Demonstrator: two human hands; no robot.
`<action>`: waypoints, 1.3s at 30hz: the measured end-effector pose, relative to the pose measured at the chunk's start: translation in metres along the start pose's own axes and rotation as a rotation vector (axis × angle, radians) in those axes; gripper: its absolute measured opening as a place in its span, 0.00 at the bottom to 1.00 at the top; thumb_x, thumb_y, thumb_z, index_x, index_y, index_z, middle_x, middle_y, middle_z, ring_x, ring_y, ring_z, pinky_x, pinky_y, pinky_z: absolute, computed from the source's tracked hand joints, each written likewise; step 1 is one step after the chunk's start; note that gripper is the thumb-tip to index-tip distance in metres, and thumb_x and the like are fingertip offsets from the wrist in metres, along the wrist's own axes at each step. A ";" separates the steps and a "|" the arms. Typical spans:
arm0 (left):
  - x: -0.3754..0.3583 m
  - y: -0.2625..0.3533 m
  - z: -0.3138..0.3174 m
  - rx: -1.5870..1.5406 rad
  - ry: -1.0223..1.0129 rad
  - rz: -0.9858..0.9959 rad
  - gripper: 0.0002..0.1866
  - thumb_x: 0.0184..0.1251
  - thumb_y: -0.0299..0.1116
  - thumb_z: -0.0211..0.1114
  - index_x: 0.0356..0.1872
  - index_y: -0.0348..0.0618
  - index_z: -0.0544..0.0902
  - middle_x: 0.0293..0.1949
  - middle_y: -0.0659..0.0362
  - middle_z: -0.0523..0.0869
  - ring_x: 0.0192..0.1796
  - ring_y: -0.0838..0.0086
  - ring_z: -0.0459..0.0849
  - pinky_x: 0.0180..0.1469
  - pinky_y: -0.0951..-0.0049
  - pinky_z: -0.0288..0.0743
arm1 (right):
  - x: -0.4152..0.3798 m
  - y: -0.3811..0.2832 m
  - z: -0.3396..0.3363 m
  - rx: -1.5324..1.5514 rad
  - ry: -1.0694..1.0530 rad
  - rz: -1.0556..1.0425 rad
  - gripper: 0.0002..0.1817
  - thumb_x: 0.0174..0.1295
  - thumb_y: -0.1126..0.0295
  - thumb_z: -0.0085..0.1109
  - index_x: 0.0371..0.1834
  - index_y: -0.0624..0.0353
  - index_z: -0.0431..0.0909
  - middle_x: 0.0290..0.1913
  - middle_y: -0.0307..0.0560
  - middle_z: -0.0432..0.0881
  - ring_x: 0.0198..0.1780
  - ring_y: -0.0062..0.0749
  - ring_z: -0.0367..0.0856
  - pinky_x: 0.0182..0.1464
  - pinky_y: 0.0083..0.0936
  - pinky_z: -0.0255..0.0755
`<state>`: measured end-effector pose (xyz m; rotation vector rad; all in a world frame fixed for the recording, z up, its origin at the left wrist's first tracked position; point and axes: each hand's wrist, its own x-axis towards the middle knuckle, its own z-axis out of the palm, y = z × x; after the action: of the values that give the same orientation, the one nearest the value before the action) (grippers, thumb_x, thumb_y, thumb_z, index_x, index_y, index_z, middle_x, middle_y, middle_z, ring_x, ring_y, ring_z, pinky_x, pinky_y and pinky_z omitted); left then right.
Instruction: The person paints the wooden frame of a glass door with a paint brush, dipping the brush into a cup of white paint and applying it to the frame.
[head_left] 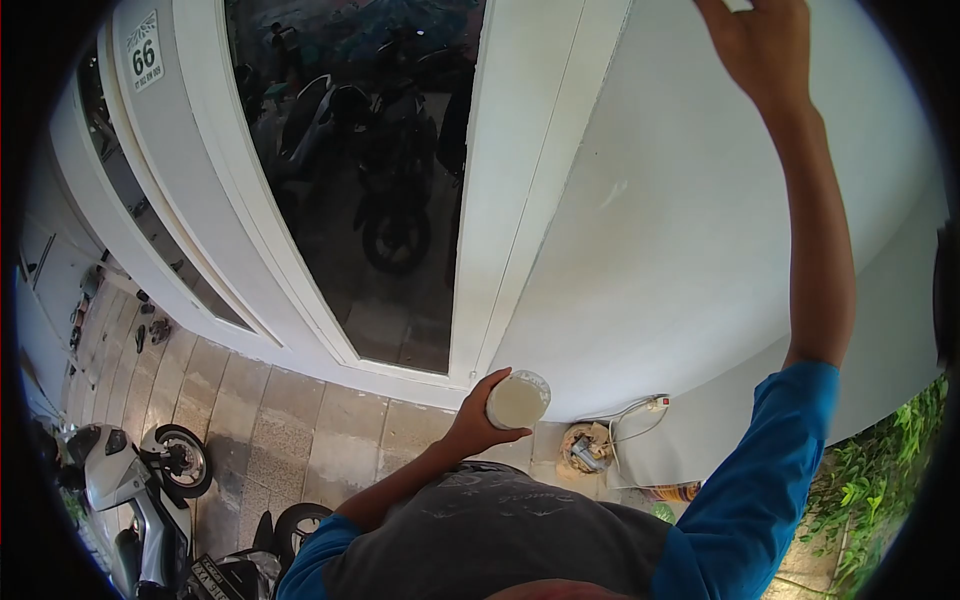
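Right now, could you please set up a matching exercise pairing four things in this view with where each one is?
Things:
1. left hand
2. right hand
3. scooter
4. number plate

Places:
A. raised high against the white wall
B. top left, beside the glass door
C. holding a pale tub at chest height
D. parked on the paving, bottom left

Pairs: 1-C, 2-A, 3-D, 4-B

white wall (680, 250), white door frame (500, 200), pale cream jar (517, 400), blue sleeve (760, 470) on a grey shirt (490, 540), tan paving (290, 420), green plants (890, 460)
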<state>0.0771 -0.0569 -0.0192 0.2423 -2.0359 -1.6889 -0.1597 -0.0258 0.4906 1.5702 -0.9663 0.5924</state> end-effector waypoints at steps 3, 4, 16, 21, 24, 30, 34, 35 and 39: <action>-0.001 -0.001 -0.001 0.017 -0.009 -0.010 0.58 0.44 0.42 0.91 0.76 0.39 0.65 0.72 0.47 0.73 0.74 0.58 0.73 0.75 0.59 0.68 | 0.001 -0.006 -0.001 -0.114 -0.031 -0.025 0.01 0.66 0.77 0.69 0.37 0.62 0.86 0.34 0.45 0.87 0.31 0.25 0.84 0.33 0.24 0.78; -0.001 0.000 -0.001 0.015 -0.014 -0.015 0.58 0.44 0.42 0.91 0.76 0.39 0.65 0.72 0.47 0.73 0.74 0.58 0.73 0.75 0.59 0.68 | -0.019 -0.004 0.003 -0.193 -0.092 -0.088 0.03 0.64 0.77 0.71 0.39 0.61 0.86 0.36 0.45 0.87 0.34 0.29 0.85 0.36 0.25 0.80; -0.007 -0.003 -0.017 0.019 0.042 -0.009 0.58 0.44 0.41 0.91 0.77 0.40 0.64 0.70 0.50 0.76 0.72 0.62 0.75 0.74 0.61 0.69 | -0.151 -0.119 0.042 0.393 -0.619 0.125 0.08 0.54 0.77 0.71 0.36 0.59 0.83 0.36 0.43 0.84 0.35 0.35 0.86 0.36 0.32 0.82; -0.011 -0.003 -0.019 0.042 0.044 -0.024 0.57 0.45 0.42 0.90 0.76 0.40 0.65 0.70 0.47 0.74 0.74 0.58 0.74 0.74 0.59 0.69 | -0.051 -0.032 0.013 0.177 -0.200 0.195 0.05 0.62 0.78 0.72 0.40 0.61 0.86 0.38 0.46 0.87 0.36 0.41 0.87 0.35 0.30 0.81; -0.013 -0.001 -0.019 0.015 0.058 -0.050 0.57 0.44 0.40 0.91 0.76 0.40 0.65 0.69 0.48 0.75 0.73 0.59 0.75 0.74 0.59 0.70 | -0.008 -0.006 0.006 0.049 0.022 -0.049 0.01 0.66 0.78 0.69 0.36 0.63 0.86 0.34 0.45 0.86 0.30 0.24 0.83 0.30 0.24 0.77; -0.015 -0.005 -0.021 0.000 0.080 0.003 0.58 0.43 0.37 0.91 0.76 0.39 0.65 0.68 0.48 0.77 0.71 0.60 0.77 0.72 0.60 0.72 | -0.081 -0.044 0.038 -0.206 -0.151 -0.317 0.13 0.52 0.73 0.71 0.41 0.53 0.83 0.37 0.42 0.82 0.36 0.32 0.84 0.34 0.26 0.79; -0.018 -0.005 -0.022 -0.058 0.112 -0.016 0.58 0.43 0.36 0.91 0.76 0.38 0.64 0.68 0.47 0.76 0.71 0.60 0.76 0.72 0.60 0.71 | -0.165 -0.123 0.041 0.091 -0.474 -0.209 0.10 0.50 0.68 0.67 0.34 0.57 0.79 0.34 0.44 0.77 0.35 0.32 0.84 0.33 0.31 0.82; -0.020 -0.009 -0.023 -0.060 0.110 -0.005 0.58 0.43 0.36 0.91 0.76 0.38 0.64 0.68 0.47 0.76 0.71 0.60 0.76 0.72 0.60 0.71 | -0.174 -0.136 0.043 0.238 -0.531 -0.077 0.06 0.54 0.72 0.69 0.33 0.57 0.81 0.32 0.45 0.78 0.32 0.32 0.84 0.32 0.33 0.81; -0.019 -0.010 -0.022 -0.018 0.089 0.039 0.58 0.43 0.35 0.91 0.77 0.40 0.63 0.68 0.50 0.76 0.70 0.63 0.77 0.72 0.60 0.72 | -0.133 -0.100 0.032 0.484 -0.598 0.350 0.02 0.63 0.76 0.69 0.34 0.60 0.85 0.34 0.45 0.85 0.34 0.37 0.87 0.35 0.33 0.81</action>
<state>0.1018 -0.0703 -0.0307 0.2648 -1.9472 -1.6429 -0.1515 -0.0200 0.3210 2.0864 -1.6619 0.6403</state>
